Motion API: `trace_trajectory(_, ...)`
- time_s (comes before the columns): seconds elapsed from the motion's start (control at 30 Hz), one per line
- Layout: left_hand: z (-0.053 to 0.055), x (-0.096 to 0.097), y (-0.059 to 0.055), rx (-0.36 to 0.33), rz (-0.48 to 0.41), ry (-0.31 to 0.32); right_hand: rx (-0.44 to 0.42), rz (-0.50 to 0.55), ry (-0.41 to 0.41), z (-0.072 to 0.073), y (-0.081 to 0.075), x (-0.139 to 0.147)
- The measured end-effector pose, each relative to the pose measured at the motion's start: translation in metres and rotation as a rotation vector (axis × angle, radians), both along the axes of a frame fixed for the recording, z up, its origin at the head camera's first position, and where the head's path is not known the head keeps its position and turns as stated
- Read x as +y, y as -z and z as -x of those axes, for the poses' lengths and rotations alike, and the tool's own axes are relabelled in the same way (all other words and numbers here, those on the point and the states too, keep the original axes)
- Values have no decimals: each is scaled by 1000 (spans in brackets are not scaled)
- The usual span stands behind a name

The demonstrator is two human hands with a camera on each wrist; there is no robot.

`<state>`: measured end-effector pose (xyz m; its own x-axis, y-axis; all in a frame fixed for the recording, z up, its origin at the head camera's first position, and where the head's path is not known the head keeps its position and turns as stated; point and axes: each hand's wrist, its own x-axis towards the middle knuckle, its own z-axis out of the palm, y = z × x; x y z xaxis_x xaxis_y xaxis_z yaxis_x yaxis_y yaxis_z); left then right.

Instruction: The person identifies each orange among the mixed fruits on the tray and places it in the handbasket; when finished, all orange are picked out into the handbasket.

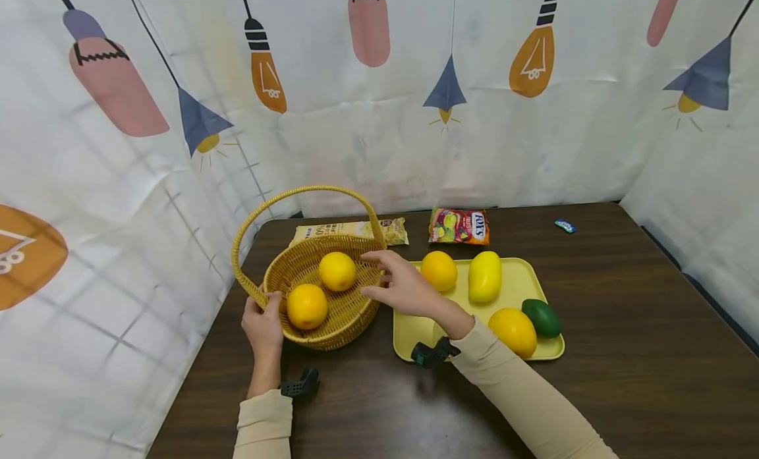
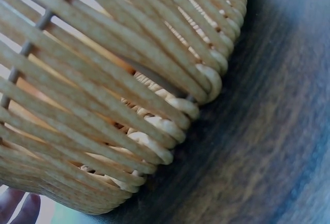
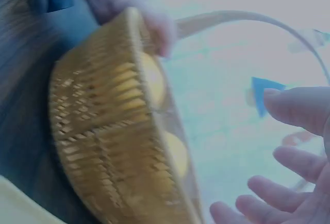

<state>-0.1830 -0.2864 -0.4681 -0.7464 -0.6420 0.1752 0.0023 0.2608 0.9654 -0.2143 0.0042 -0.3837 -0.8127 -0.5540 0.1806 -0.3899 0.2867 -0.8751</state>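
Note:
A woven wicker basket with a tall arched handle stands on the left of the table. Inside it lie two yellow-orange oranges. At its left side, my left hand grips the rim by the handle's base, thumb over the edge. My right hand hovers at the basket's right rim, holding nothing; in the right wrist view its thumb and fingers are spread apart. The left wrist view is mostly filled by the basket's woven wall, low over the dark table.
A yellow tray right of the basket holds an orange, a yellow mango-like fruit, a larger orange-yellow fruit and a dark green fruit. Behind lie a long snack packet, a red candy bag and a small blue wrapper.

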Motion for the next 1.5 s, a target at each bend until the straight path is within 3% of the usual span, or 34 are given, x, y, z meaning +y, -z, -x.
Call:
trace_trajectory(0.17, 1, 0, 0, -1, -8, 6, 34, 47, 72, -1, -2, 34)
trace_trajectory(0.47, 0, 1, -1, -15, -24, 11, 100, -80, 212, -2, 3, 76)
trace_trajectory(0.73, 0, 1, -2, -19, -31, 10, 111, -121, 229, -9, -4, 99)
trace_trajectory(0.9, -1, 1, -2, -17, -26, 10, 149, -184, 251, -11, 2, 114)
trace_trajectory(1.3, -1, 2, 0, -26, -10, 3, 176, -213, 311, -24, 17, 168)
trace_trajectory(1.5, -1, 2, -2, -25, -18, 9, 151, -272, 267, -34, 26, 200)
